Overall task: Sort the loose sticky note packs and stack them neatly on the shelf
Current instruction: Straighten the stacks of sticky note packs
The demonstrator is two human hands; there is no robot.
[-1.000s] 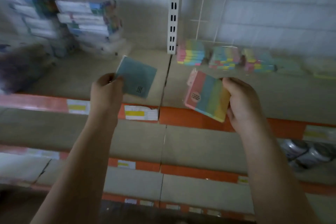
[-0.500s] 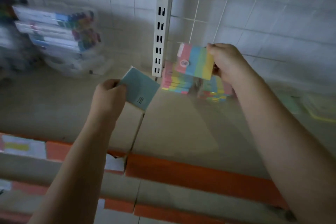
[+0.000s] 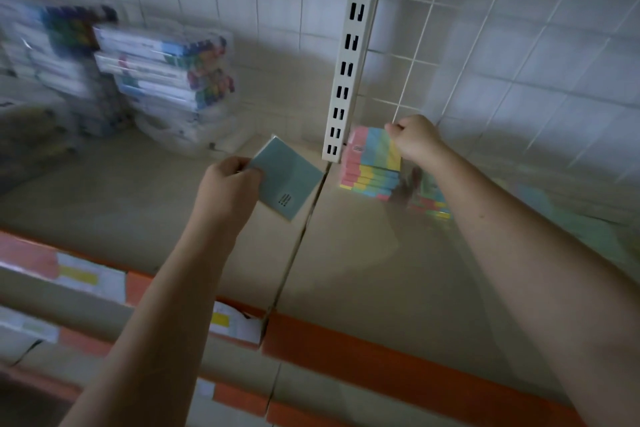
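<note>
Left hand (image 3: 227, 184) gripping teal pack (image 3: 288, 177) above shelf (image 3: 346, 253), right hand (image 3: 417, 140) fingers curled on rainbow pack (image 3: 372, 147) atop matching stack (image 3: 369, 180)

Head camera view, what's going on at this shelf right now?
A person is sorting sticky note packs on a store shelf. The right hand grips a striped multicolour pack at the top of a stack of matching packs beside the white upright. The left hand holds a teal pack above the shelf, not yet placed.
</note>
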